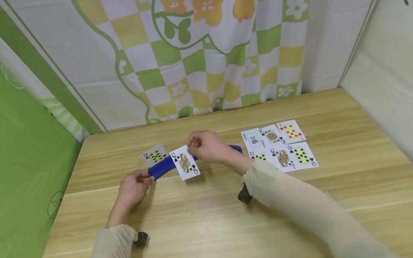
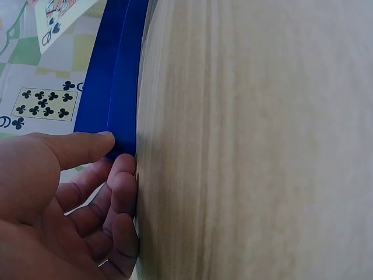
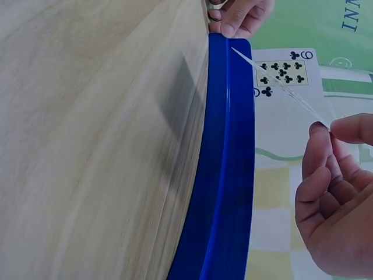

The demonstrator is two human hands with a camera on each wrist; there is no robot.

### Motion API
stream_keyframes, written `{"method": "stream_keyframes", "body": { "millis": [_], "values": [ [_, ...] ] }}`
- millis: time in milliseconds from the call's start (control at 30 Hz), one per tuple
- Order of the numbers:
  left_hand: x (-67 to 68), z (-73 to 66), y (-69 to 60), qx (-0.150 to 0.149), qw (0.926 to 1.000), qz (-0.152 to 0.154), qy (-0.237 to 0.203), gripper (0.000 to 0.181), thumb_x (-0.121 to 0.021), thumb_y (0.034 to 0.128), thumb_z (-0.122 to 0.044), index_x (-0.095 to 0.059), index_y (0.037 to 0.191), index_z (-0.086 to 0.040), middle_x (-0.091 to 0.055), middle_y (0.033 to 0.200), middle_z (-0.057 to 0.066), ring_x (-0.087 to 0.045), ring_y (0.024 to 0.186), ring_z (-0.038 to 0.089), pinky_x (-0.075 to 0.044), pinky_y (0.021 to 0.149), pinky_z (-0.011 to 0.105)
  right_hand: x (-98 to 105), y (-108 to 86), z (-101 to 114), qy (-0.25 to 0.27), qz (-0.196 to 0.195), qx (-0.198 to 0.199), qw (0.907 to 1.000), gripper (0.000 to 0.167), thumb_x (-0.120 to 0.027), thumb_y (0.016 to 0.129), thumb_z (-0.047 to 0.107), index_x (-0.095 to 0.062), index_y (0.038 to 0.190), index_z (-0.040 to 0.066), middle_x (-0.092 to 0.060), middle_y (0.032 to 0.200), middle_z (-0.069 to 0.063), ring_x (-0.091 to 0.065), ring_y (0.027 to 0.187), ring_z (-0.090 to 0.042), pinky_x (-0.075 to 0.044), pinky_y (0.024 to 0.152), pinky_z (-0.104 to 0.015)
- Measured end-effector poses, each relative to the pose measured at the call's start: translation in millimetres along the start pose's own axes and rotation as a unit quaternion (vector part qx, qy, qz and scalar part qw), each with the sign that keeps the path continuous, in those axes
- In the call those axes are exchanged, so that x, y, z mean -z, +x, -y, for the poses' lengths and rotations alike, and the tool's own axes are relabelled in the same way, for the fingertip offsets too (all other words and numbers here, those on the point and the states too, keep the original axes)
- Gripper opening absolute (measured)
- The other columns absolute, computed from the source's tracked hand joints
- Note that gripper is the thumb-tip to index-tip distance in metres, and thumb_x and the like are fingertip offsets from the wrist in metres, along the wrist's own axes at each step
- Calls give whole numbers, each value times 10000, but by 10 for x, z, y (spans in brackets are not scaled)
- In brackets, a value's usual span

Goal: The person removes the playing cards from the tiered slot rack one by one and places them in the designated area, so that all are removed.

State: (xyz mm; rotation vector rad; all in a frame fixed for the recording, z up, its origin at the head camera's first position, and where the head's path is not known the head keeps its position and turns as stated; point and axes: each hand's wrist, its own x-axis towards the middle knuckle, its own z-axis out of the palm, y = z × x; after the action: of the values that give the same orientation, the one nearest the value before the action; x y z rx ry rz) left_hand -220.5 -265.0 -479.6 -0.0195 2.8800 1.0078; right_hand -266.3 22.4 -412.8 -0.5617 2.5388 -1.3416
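Observation:
A curved blue card holder [image 1: 161,167] stands on the table with a nine of clubs [image 2: 44,104] upright at its left end. My left hand [image 1: 133,189] grips that end, thumb on the holder's face and fingers curled at its edge. My right hand [image 1: 209,147] pinches a queen of spades [image 1: 185,162] by its upper corner, in front of the holder's middle. In the right wrist view the queen appears nearly edge-on, its lower end over the groove; whether it touches the holder I cannot tell. Part of the holder is hidden behind the right hand and the queen.
Face-up cards lie in two rows at the right: a joker [image 1: 252,140], a king [image 1: 271,135], a red seven [image 1: 291,131], a black ten [image 1: 259,156] partly covered by the right arm, another queen [image 1: 283,159] and a black nine [image 1: 302,156]. A patterned curtain [image 1: 210,54] hangs behind the table [image 1: 209,239].

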Motion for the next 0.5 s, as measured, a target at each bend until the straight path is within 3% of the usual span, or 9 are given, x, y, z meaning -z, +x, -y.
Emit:
{"method": "stream_keyframes", "body": {
  "millis": [500],
  "values": [
    [0, 2, 4, 67, 10000, 26, -57, 257, -631, 964, -221, -658, 1086, 5, -723, 1056, 210, -650, 889, 256, -462, 698, 275, 189, -136, -128, 45, -131, -38, 9999, 139, -635, 931, 152, -671, 1047, 84, -724, 921, -112, -642, 696, -158, -532, 615, -266]
  ]
}}
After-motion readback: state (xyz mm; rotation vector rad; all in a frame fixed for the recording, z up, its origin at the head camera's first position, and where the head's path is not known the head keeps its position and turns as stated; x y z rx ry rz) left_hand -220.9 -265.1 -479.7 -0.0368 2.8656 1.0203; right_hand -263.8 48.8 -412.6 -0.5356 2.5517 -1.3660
